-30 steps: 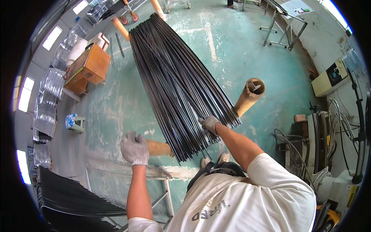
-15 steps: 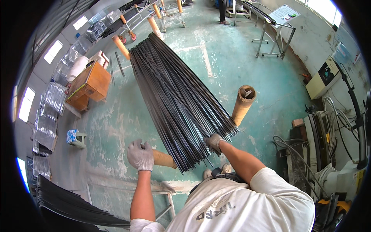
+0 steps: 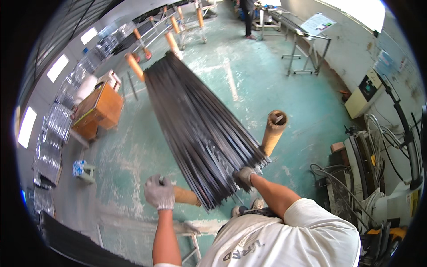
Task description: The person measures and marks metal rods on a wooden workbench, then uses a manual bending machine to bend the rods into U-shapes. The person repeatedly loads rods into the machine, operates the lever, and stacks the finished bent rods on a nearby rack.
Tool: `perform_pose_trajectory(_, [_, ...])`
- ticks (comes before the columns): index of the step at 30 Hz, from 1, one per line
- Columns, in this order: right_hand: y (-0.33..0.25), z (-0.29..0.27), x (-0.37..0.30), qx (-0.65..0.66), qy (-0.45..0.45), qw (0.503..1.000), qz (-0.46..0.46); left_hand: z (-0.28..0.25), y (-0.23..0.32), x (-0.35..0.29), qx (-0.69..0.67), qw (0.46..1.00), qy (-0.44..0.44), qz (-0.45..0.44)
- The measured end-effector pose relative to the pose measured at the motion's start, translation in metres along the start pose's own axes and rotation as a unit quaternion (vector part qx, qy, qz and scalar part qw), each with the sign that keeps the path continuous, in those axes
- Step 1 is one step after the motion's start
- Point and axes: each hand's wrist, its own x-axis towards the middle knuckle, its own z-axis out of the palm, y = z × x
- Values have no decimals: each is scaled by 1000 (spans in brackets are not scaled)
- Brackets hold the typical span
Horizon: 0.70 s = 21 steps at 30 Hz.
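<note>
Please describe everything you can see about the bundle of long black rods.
The bundle of black rods is long, thin, glossy dark strips lying side by side, fanning wider at the near end. It rests raised above the green floor on tan cardboard-like posts. The gloved right hand grips its near end; the gloved left hand rests beside it on a post.

Rod bundle lies between wooden crate, left, and cardboard tube, right

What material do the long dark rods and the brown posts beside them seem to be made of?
Rods: probably metal with a dark coating; they are thin and straight and show glossy streaks. Plastic is possible. Posts: likely cardboard tube; matte tan, with a hollow open top. Right hand touches the rod ends; left hand rests on another post.
</note>
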Motion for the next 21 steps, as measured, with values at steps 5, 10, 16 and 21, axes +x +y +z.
perform_pose_trajectory(5, [-85, 17, -54, 32, -108, 984, 136, -16, -34, -15, 25, 999, 7, -44])
perform_pose_trajectory(10, [-82, -2, -64, 75, -82, 987, 120, -10, -14, -5, 10, 1000, -3, -23])
perform_pose_trajectory(16, [-98, -12, -73, -22, -98, 992, 80, -10, -14, -6, 5, 1000, -5, -29])
perform_pose_trajectory(21, [-68, -19, -77, -85, -104, 983, 122, -8, -12, -6, 4, 1000, 4, -15])
